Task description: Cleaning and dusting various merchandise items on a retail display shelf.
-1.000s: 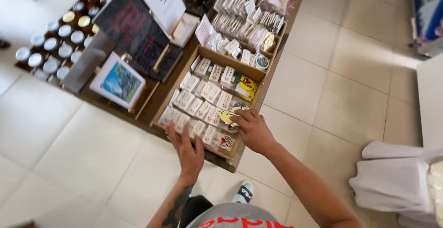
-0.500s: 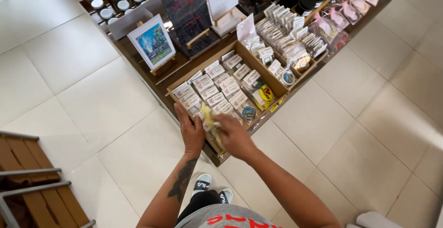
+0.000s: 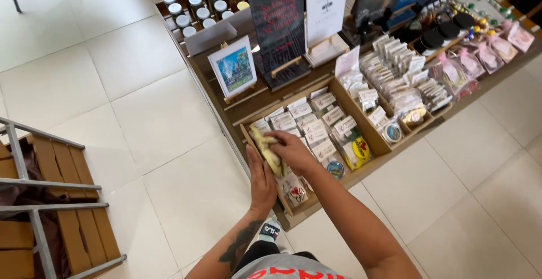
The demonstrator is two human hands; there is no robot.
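Both hands are on a yellowish packet (image 3: 267, 152) over the wooden tray (image 3: 293, 210) of small carded items, right hand (image 3: 292, 150) fingers curled round it, left hand (image 3: 261, 180) flat, fingers straight underneath.

Bright, even daylight (slight motion blur)

Glossy floor tiles (image 3: 141, 110), wooden tray (image 3: 361, 115)
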